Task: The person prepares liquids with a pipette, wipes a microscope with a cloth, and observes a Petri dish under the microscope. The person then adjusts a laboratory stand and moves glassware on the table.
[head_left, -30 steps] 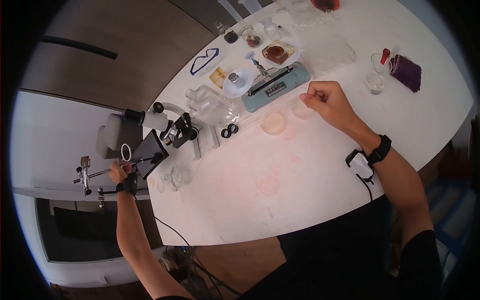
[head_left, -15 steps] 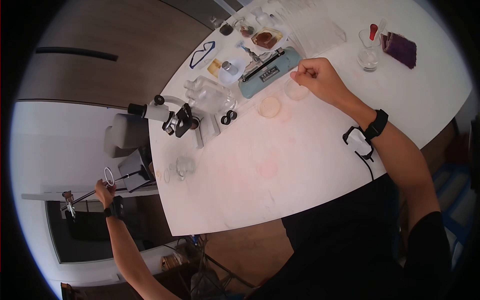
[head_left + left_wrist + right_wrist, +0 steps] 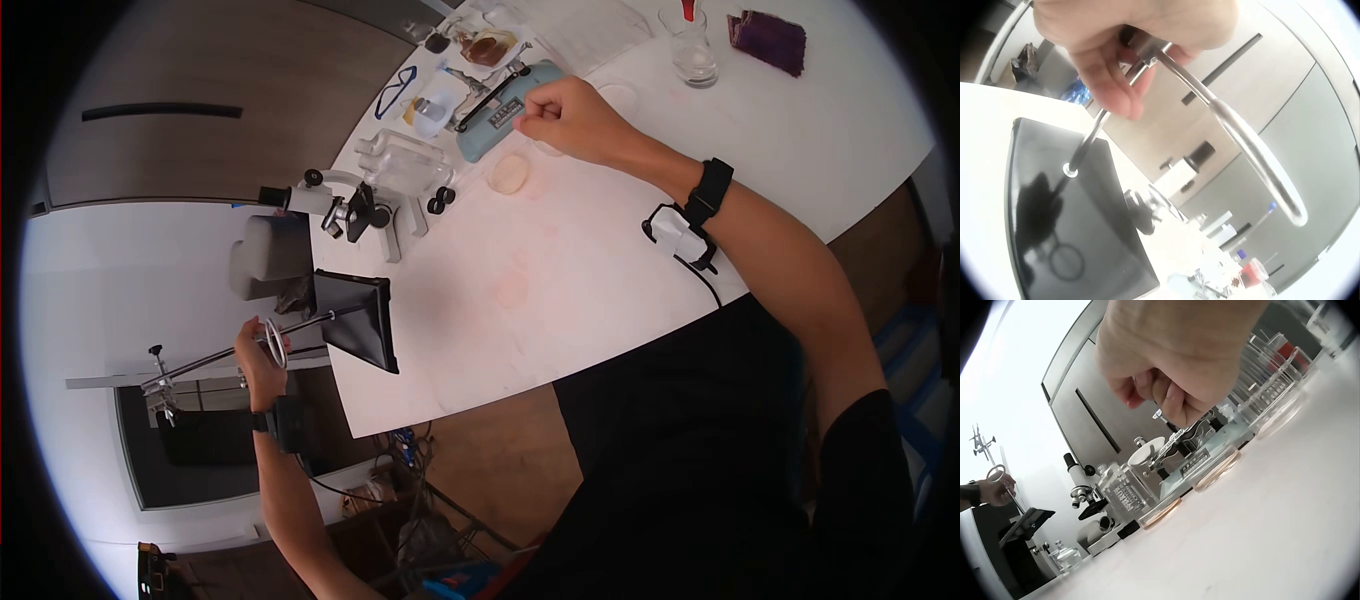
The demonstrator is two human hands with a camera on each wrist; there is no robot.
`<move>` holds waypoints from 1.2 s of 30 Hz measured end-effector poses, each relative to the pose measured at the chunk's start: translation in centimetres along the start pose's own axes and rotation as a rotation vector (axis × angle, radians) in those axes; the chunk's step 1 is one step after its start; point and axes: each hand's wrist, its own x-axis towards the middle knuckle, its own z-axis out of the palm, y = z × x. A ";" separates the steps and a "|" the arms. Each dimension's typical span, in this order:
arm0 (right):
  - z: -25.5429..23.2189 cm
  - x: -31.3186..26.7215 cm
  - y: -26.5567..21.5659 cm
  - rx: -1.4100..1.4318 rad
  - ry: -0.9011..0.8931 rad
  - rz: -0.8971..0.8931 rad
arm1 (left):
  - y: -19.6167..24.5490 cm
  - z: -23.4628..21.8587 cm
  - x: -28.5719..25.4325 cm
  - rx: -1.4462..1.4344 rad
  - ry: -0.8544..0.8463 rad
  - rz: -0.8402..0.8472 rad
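Note:
My left hand (image 3: 262, 360) grips the metal rod of a ring stand (image 3: 212, 364) near its ring (image 3: 275, 342). The stand's black rectangular base (image 3: 357, 322) overlaps the table's left edge in the head view, and a clamp (image 3: 160, 388) is fixed toward the rod's other end. In the left wrist view, fingers (image 3: 1113, 94) wrap the rod beside the ring's holder. My right hand (image 3: 575, 122), fingers curled and nothing visible in them, hovers in front of the blue balance (image 3: 485, 145). It partly hides a petri dish; another petri dish (image 3: 508, 174) lies left of it.
A microscope (image 3: 345, 208) and a clear glass bottle (image 3: 408, 165) stand along the back left. Small glass bottles (image 3: 1067, 557) stand near the left edge. Farther right are a glass beaker (image 3: 693, 62) with a red-bulbed dropper and a purple cloth (image 3: 768, 45). Blue-rimmed goggles (image 3: 395, 92) lie behind.
My left hand first carried the ring stand leftward, away from the table, then back right, so its base now overlaps the table edge. The right hand stays curled near the balance; the head view shifted.

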 end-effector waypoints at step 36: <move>2.1 -1.7 -1.9 -0.058 -0.377 -0.028 | 0.4 18.7 -11.8 0.122 -0.428 -0.158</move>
